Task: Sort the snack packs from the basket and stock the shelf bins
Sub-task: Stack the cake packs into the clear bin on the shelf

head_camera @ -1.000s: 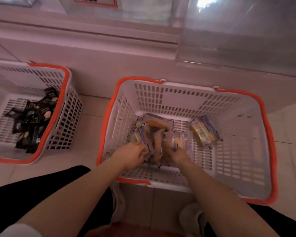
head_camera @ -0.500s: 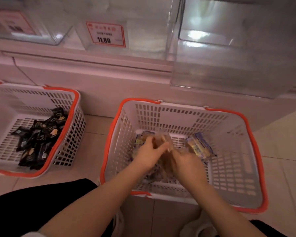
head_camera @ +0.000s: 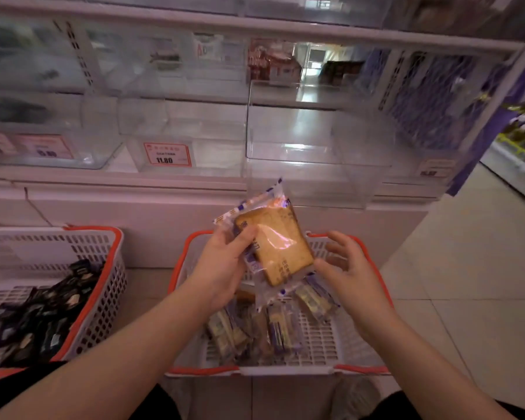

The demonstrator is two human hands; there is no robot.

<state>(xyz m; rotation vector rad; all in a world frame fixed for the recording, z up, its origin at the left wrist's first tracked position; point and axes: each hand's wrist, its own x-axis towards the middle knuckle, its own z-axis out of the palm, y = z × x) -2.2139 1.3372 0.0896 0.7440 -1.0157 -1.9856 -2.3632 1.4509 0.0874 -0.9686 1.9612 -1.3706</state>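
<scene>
Head view shows me both bare arms reaching out over the white basket [head_camera: 358,366] with the orange rim, which sits on the floor just in front of the shelf base. My left hand [head_camera: 225,265] has its grip closed on a clear-wrapped snack pack [head_camera: 273,247] holding a tan slice of cake or bread; the thumb lies across the front of the wrapper and the fingers [head_camera: 215,295] curl behind it. The pack is lifted above the basket, tilted, its far end reaching toward the clear shelf bin [head_camera: 309,156] straight ahead. My right hand [head_camera: 349,271] is just to the right of the pack with its grip open, fingers spread; whether a fingertip touches the wrapper's corner I cannot tell.

Down in the basket, more packs with blue and yellow wrappers [head_camera: 273,328] lie in a loose heap toward its left and middle. To the left, a second white basket [head_camera: 109,286] with an orange rim holds a pile of dark-wrapped snacks [head_camera: 40,313]. A price tag reading 11.80 [head_camera: 167,154] hangs on the bin left of the one ahead, and another tag [head_camera: 44,147], blurred, is further left. The far shelf is blurred.
</scene>
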